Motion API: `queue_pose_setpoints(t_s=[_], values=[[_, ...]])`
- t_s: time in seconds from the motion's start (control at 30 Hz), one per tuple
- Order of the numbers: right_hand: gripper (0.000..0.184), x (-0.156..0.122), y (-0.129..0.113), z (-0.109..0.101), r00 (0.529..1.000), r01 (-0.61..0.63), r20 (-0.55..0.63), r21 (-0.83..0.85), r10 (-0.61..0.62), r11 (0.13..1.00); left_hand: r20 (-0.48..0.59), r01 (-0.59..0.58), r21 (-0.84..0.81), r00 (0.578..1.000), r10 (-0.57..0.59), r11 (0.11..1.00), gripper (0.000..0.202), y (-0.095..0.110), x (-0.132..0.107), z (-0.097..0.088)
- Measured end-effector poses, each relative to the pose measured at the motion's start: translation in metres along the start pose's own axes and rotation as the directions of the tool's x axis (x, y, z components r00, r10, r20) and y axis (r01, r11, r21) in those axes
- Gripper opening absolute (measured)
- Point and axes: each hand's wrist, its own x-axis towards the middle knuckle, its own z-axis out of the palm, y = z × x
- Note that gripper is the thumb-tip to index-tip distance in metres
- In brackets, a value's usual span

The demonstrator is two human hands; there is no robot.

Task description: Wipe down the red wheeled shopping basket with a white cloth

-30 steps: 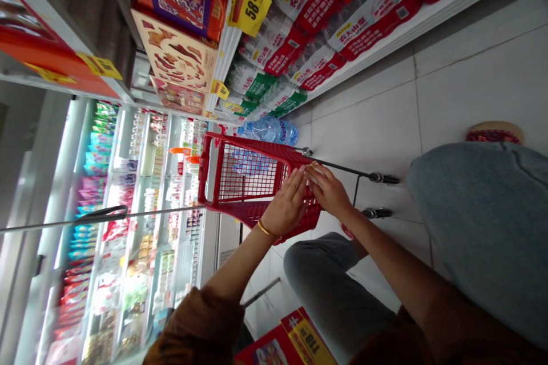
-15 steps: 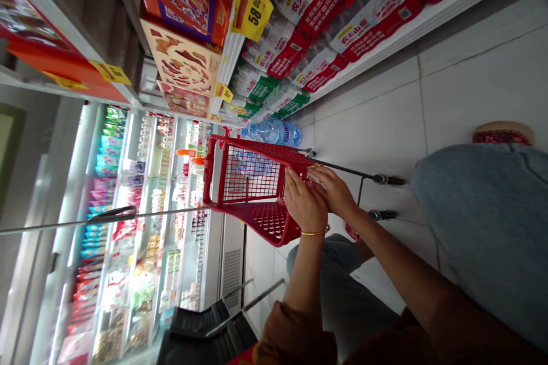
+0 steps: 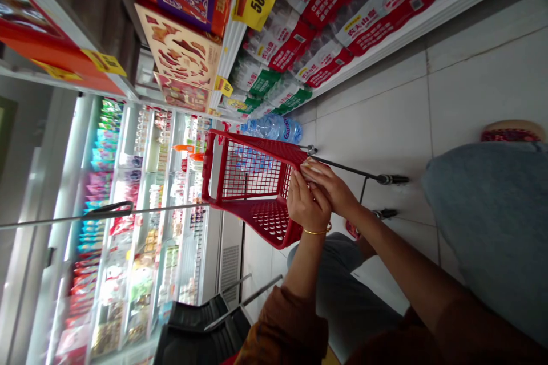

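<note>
Both my hands meet in front of a red shopping basket [image 3: 216, 174] on wheels, close to its side wall. My left hand [image 3: 307, 202], with a gold bracelet at the wrist, has its fingers bent and pressed against my other hand. My right hand [image 3: 329, 182] lies over it, fingers closed together. Something pale shows at the right fingertips, but I cannot make out what it is. Whether the hands touch the basket wall is hard to tell. A thin handle rod [image 3: 162, 209] runs from the basket.
The picture is turned sideways. Packs of bottled water [image 3: 319, 60] fill a low shelf beneath boxed goods [image 3: 182, 57]. A large blue-tinted water bottle [image 3: 272, 127] stands beyond the basket. Lit shelves [image 3: 145, 211] hold packets. Black chairs [image 3: 201, 325] are close by; tiled floor [image 3: 377, 120] surrounds the basket.
My left fingers have bent more, where they lay straighter before. My right hand has shifted slightly along them. The view has moved a little; the basket stays put.
</note>
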Motion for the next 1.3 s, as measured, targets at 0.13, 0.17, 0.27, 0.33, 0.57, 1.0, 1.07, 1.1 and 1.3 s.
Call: queue_pose_setpoints(t_s=[0.13,0.17,0.27,0.33,0.57,1.0,1.07,1.1,1.3], values=[[0.039,-0.004,0.013,0.001,0.998,-0.049,-0.03,-0.045,0.048,0.998,0.004,0.014,-0.049,1.0,-0.014,0.999,0.048,-0.005,-0.001,-0.002],[0.039,-0.006,0.017,0.001,0.998,-0.062,-0.035,-0.053,0.06,0.997,-0.002,0.011,-0.054,1.0,-0.011,0.998,0.047,-0.006,-0.001,-0.002],[0.037,-0.008,0.025,0.001,0.997,-0.071,-0.033,-0.065,0.069,0.995,-0.027,0.004,-0.052,1.0,-0.005,0.999,0.045,-0.01,-0.001,-0.003],[0.036,-0.009,0.028,0.001,0.998,-0.067,-0.024,-0.069,0.065,0.995,-0.031,0.003,-0.046,1.0,-0.004,0.999,0.043,-0.012,-0.001,-0.005],[0.035,-0.022,0.036,0.001,0.987,-0.152,-0.068,-0.132,0.144,0.98,-0.046,-0.043,-0.051,0.998,0.04,0.998,0.042,-0.019,-0.008,-0.014],[0.032,-0.057,0.04,0.018,0.988,-0.109,-0.127,-0.18,0.087,0.978,-0.049,-0.057,-0.214,0.998,0.047,0.975,0.042,-0.037,-0.032,-0.023],[0.032,-0.061,0.04,0.019,0.987,-0.106,-0.134,-0.176,0.083,0.979,-0.065,-0.068,-0.241,0.996,0.054,0.968,0.042,-0.039,-0.035,-0.025],[0.033,-0.063,0.041,0.02,0.987,-0.105,-0.135,-0.176,0.082,0.979,-0.073,-0.076,-0.257,0.996,0.059,0.964,0.043,-0.04,-0.036,-0.026],[0.035,-0.078,0.045,0.023,0.983,-0.138,-0.149,-0.192,0.111,0.972,-0.063,-0.1,-0.266,0.994,0.087,0.959,0.043,-0.047,-0.047,-0.034]])
